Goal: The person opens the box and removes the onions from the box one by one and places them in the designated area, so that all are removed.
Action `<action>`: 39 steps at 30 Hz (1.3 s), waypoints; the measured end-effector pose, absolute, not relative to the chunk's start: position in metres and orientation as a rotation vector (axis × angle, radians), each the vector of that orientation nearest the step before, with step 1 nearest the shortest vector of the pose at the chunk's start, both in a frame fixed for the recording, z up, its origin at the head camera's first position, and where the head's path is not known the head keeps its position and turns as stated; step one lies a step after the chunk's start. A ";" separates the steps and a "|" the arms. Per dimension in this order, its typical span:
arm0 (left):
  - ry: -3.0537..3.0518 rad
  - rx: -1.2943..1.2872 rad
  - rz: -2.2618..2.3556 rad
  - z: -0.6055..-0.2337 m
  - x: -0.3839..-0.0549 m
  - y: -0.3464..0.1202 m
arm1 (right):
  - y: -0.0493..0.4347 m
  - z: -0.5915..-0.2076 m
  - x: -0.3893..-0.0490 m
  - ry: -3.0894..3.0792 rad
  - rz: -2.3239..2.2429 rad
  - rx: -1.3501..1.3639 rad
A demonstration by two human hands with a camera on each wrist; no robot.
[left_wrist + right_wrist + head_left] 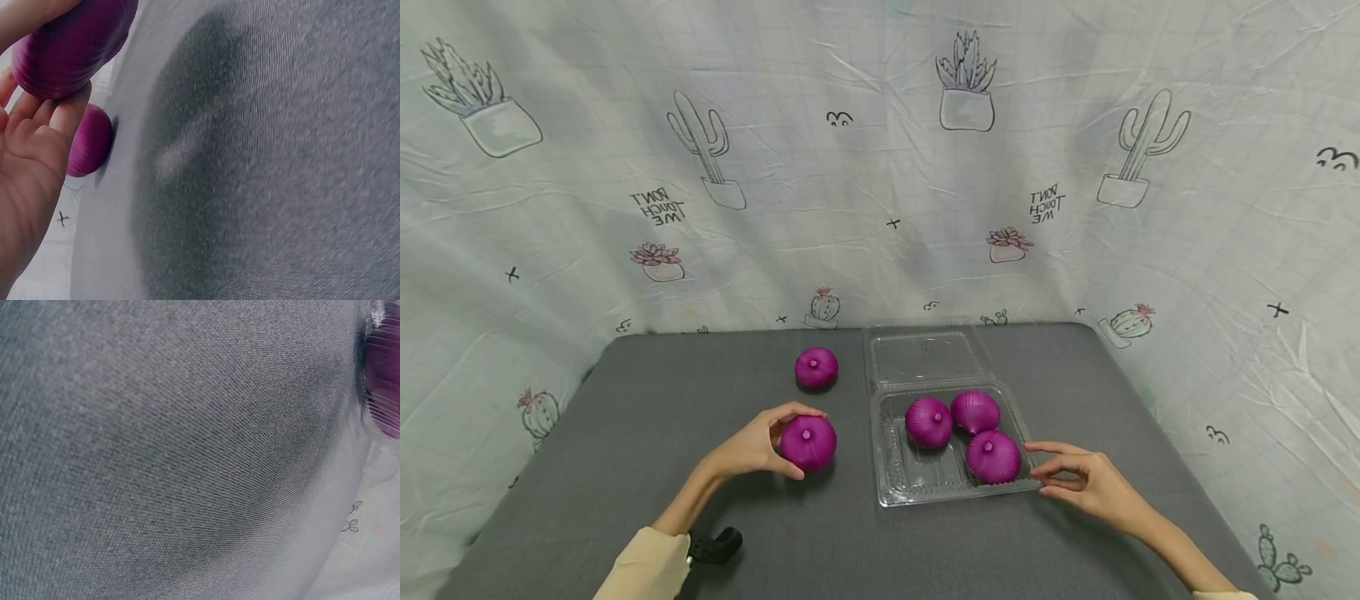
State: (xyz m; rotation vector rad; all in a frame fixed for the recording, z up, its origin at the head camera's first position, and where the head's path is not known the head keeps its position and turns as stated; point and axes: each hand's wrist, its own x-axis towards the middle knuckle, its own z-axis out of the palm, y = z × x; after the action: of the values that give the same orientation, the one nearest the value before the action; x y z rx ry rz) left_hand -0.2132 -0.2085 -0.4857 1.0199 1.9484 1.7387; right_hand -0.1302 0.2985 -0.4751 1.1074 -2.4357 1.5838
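Note:
My left hand [756, 443] grips a purple onion [809, 443], thumb on the near side and fingers round the far side. In the left wrist view this held onion [78, 53] hangs above the grey cloth, with its shadow below. A clear plastic clamshell box [898, 492] lies with its lid [925, 354] folded back. Three more onions sit in its base: one at left [928, 423], one at the back [976, 412] and one at front right [993, 457]. My right hand [1093, 483] has loosely bent fingers, their tips right at the box's front right corner.
Another onion [816, 368] stands on the grey tabletop [820, 546] behind the left hand. A black strap [718, 546] is at the left wrist. Around the table hangs a pale curtain [880, 167] printed with cacti.

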 end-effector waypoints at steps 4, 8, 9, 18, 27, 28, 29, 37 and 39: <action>1.986 0.985 1.738 -0.488 -0.218 -0.212 | 0.298 -0.474 -0.130 -2.446 1.576 1.105; 2.042 0.954 1.723 -0.490 -0.222 -0.216 | 0.297 -0.473 -0.130 -2.448 1.579 1.107; 2.056 0.953 1.713 -0.491 -0.223 -0.217 | 0.297 -0.473 -0.130 -2.449 1.577 1.108; 2.113 0.827 1.611 -0.497 -0.232 -0.221 | 0.297 -0.473 -0.130 -2.447 1.582 1.109; 2.177 0.746 1.500 -0.493 -0.236 -0.213 | 0.297 -0.473 -0.129 -2.448 1.573 1.093; 2.184 0.745 1.498 -0.493 -0.236 -0.212 | 0.297 -0.473 -0.129 -2.445 1.577 1.095; 2.191 0.746 1.497 -0.494 -0.237 -0.212 | 0.297 -0.473 -0.129 -2.442 1.584 1.098; 2.367 0.726 1.435 -0.498 -0.241 -0.210 | 0.297 -0.473 -0.129 -2.424 1.602 1.124; 2.399 0.705 1.424 -0.498 -0.242 -0.209 | 0.297 -0.473 -0.130 -2.423 1.599 1.126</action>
State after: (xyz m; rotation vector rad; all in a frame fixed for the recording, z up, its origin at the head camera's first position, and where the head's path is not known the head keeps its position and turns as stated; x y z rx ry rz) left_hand -0.2421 -0.2094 -0.4979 0.7048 2.3986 1.4244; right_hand -0.1297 0.2971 -0.4729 1.1257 -2.4226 1.5989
